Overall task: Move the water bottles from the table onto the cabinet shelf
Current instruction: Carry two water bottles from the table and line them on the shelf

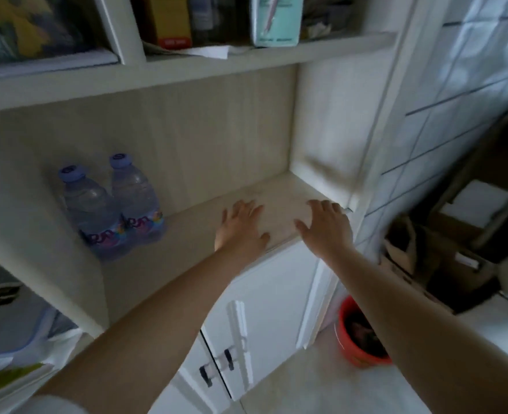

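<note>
Cabinet shelf [187, 231] — 2 bottles [112, 204] upright at left, touching; both hands, left [240, 227] & right [326, 225], flat, fingers spread, holding nothing — well right of bottles.

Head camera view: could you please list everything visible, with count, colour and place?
Clear plastic water bottles with purple caps: two, upright side by side, left end of the cabinet shelf.
Pale wood-grain cabinet shelf: one, centre.
Boxes and packets: several, mixed colours, upper shelf.
White cabinet doors with handles: two, below the shelf.
Red plastic bucket: one, on the floor, right.
Left hand: open, over the shelf.
Right hand: open, over the shelf's right end.
</note>
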